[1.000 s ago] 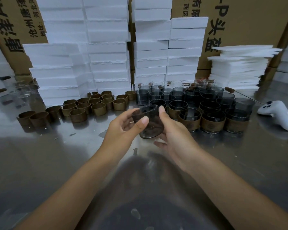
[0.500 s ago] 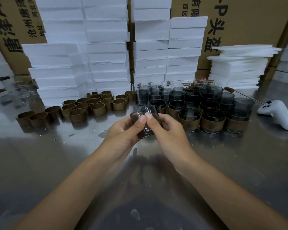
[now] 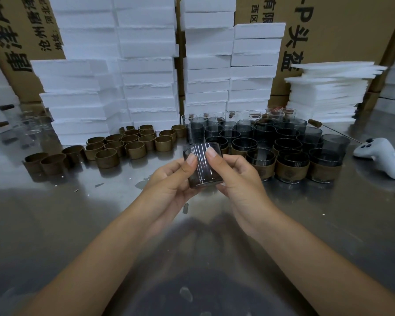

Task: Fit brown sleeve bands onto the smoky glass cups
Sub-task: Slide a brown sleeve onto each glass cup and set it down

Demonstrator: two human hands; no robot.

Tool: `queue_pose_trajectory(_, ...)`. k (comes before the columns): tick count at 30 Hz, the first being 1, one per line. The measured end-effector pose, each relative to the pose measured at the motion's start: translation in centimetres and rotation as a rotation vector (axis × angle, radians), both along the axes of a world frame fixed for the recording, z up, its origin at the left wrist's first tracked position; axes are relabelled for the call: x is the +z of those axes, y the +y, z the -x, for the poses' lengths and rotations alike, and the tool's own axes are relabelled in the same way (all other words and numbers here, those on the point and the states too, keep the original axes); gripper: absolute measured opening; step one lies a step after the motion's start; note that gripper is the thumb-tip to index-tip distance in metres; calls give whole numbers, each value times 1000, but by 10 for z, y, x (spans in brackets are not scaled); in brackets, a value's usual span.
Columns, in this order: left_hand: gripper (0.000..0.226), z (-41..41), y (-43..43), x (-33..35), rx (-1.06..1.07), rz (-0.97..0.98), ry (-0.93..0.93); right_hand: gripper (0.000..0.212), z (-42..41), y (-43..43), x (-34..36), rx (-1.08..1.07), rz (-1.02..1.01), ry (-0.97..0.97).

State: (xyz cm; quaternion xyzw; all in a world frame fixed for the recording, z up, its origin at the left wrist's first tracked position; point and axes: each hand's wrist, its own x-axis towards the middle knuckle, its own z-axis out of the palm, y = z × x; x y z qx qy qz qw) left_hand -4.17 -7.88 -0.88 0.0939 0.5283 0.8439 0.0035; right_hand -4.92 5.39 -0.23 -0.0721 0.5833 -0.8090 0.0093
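Whole back of the frame is white foam blocks (image 3: 146, 71) stacked against cardboard boxes (image 3: 342, 30), with a shiny steel table (image 3: 55, 224) filling the rest. Centre right there's a big cluster of smoky glass cups (image 3: 267, 133), and the front few already wear sleeves. Loose brown sleeve bands (image 3: 114, 147) stand bunched at centre left. Dead centre, just above the table, both hands have one bare cup (image 3: 202, 165). The left hand (image 3: 169, 183) and right hand (image 3: 240, 179) each curl round a side, thumbs pressed on the near wall up by the rim. There's no band on it, so I'd call this the pick-up/check step. Next, one hand probably has to let go, grab a band from the left, and line it up square before sliding it on.
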Motion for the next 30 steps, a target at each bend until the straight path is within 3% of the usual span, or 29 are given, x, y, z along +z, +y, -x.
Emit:
queue_pose_trajectory(6,35,-1,-2,4,-78,-32,32,42,5,5,1,86,92,-68)
queue_pose_trajectory(9,36,-2,-2,5,-113,-34,43,62,6,6,1,120,75,-95)
queue_pose_trajectory(20,69,1,-10,2,-58,125,49,60,5,-2,-6,216,-164,-23)
queue_pose_trajectory(22,75,2,-10,2,47,179,25,69,7,-1,-7,182,-137,-22)
queue_pose_trajectory(25,67,3,-9,0,129,204,4,88,7,-1,-7,46,-106,-37)
queue_pose_trajectory(30,64,-2,1,1,88,221,35,76,4,-1,-7,-43,-107,61)
